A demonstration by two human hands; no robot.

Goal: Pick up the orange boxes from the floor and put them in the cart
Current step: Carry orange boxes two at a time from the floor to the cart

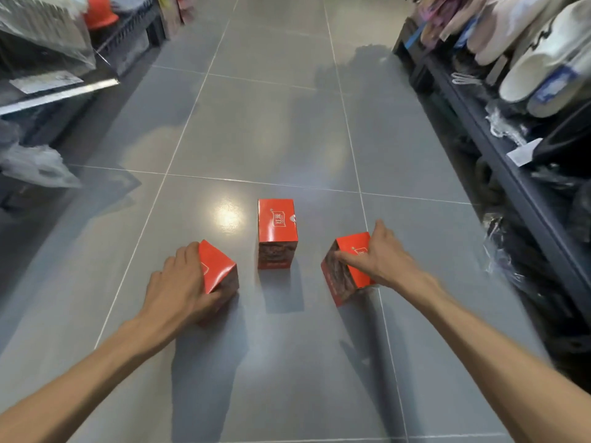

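Gripping outer boxes (220, 270), both hands (179, 282) outstretched.

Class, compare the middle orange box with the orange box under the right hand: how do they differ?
The middle box stands free and untouched; the right box is gripped by the right hand. The middle box sits square to the floor tiles; the right box is turned at an angle. Both are orange with dark printed sides.

- Middle orange box (277, 233), top face: white framed logo w/ two Chinese chars, reads 红派; tiny line under it too small to make out.
- Right orange box (350, 266): same white logo frame on top, chars blurred, partly under the right hand (380, 255).
- Left orange box (219, 266): only a corner of the white frame shows beside the left hand (179, 282), no chars legible.
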